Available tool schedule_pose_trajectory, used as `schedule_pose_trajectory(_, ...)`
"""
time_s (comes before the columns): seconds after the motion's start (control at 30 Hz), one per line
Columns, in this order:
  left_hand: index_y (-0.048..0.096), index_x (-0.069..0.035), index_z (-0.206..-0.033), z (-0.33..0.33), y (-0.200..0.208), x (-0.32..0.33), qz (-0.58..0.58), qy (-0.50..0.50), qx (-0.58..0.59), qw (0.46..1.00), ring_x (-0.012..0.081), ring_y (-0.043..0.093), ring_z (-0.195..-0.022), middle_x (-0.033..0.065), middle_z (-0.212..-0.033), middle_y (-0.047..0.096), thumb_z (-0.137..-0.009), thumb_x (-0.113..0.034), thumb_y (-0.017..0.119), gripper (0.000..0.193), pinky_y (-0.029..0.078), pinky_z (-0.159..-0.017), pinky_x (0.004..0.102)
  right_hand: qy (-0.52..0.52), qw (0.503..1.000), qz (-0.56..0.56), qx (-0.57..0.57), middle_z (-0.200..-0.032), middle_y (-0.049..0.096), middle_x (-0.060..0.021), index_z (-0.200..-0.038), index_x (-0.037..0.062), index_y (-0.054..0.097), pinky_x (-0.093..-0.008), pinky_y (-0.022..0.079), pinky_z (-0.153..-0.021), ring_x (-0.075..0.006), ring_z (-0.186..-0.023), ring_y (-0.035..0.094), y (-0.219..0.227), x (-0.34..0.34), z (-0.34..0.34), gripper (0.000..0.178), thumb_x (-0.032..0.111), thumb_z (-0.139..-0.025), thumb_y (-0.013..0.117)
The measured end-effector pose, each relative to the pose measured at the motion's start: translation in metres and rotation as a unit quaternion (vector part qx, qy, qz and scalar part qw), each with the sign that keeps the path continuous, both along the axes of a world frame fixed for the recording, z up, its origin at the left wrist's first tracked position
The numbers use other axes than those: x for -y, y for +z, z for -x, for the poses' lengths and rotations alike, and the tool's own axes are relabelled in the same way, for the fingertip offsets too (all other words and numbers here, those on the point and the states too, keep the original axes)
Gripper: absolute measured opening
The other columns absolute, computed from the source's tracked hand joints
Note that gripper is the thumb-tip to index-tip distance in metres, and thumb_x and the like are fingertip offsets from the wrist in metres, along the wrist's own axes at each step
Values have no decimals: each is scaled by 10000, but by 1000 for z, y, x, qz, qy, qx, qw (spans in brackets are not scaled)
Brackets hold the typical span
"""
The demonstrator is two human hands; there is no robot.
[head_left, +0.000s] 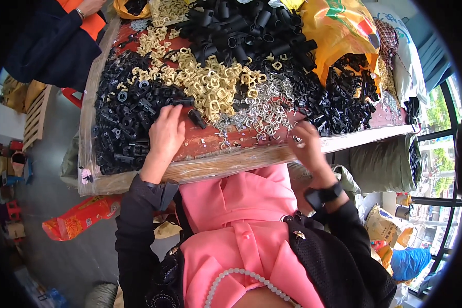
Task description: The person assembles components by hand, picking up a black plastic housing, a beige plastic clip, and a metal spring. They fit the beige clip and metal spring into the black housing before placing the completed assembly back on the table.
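My left hand [165, 134] reaches over the table's front edge, its fingers stretched out and apart. Its fingertips touch a short black plastic tube [181, 101] at the edge of a heap of black plastic fittings [123, 115]. Right beside it, another black fitting [196, 118] lies on the red tabletop [200, 141]. My right hand [308, 142], slightly blurred, is at the front edge near scattered silver metal clips [272, 115]. Its fingers are curled together, and what is between them is too small to make out. Between the hands lies a pile of cream plastic clips [215, 87].
Black tubes [241, 31] are heaped at the back. A yellow plastic bag [339, 31] spills small black parts [349, 87] at the right. A wooden rim [231, 163] borders the table. Another person's dark sleeve [51, 51] is at the far left. A red package [82, 216] lies below.
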State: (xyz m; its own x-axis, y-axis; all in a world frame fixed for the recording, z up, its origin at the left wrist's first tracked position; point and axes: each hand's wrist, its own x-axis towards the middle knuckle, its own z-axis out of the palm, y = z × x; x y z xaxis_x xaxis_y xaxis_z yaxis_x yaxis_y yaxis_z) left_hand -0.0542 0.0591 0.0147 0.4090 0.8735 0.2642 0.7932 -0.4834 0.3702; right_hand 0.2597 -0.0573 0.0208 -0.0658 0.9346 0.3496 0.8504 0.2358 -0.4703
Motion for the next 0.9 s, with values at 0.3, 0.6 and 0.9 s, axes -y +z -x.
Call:
schedule_pose_trajectory(0.3,521,-17,-884,-11,-1,-3,-23,-155,-70,985,270,506,-873,99,-1009,496,-677,-38,570,214,462,-674,353,24,993,38,110,-692,482,-95,-685,59,502,-368,424,-625,-271,-722,517,-32,-53,88,146,195,-679,555)
schedule_pose_trajectory(0.6,495,-18,-824,-8,-2,7,75,24,23,997,240,548,-623,90,-720,536,-749,-119,571,147,467,-532,338,44,992,6,115,-707,485,-102,-712,49,496,-371,432,-606,-274,-690,531,-39,-52,85,95,139,-699,524)
schedule_pose_trajectory(0.9,467,-37,-1054,-38,1,46,573,-12,568,591,141,555,-636,48,-825,579,-824,-161,499,263,457,-520,273,109,981,78,-138,-706,503,-93,-744,14,546,-306,429,-536,-244,-631,531,21,-25,79,85,62,-693,594)
